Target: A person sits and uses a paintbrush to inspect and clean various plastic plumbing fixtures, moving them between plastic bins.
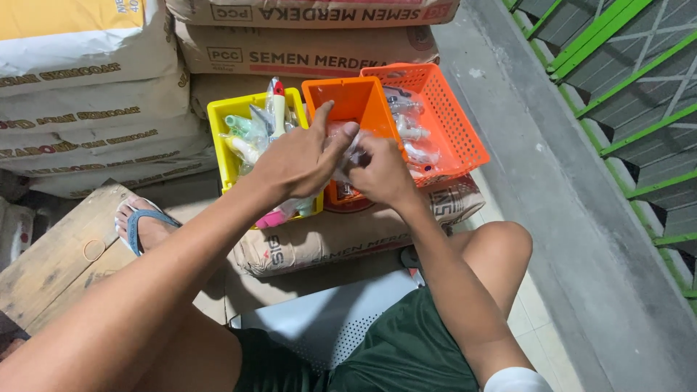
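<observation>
Head view: left hand point(294, 161) and right hand point(381, 173) pinch one clear packet point(347, 141) over three baskets point(446, 120).

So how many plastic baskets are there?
3. A yellow basket on the left, a solid orange basket in the middle behind the hands, and an orange mesh basket on the right. More may be hidden.

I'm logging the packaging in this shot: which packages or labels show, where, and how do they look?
Sacks: stacked behind the bins, tan paper, dark and red print.
Pale sacks: stacked at left, the top one with a yellow panel.
Sack: under the bins, tan.
Clear packets: in the orange basket.
</observation>
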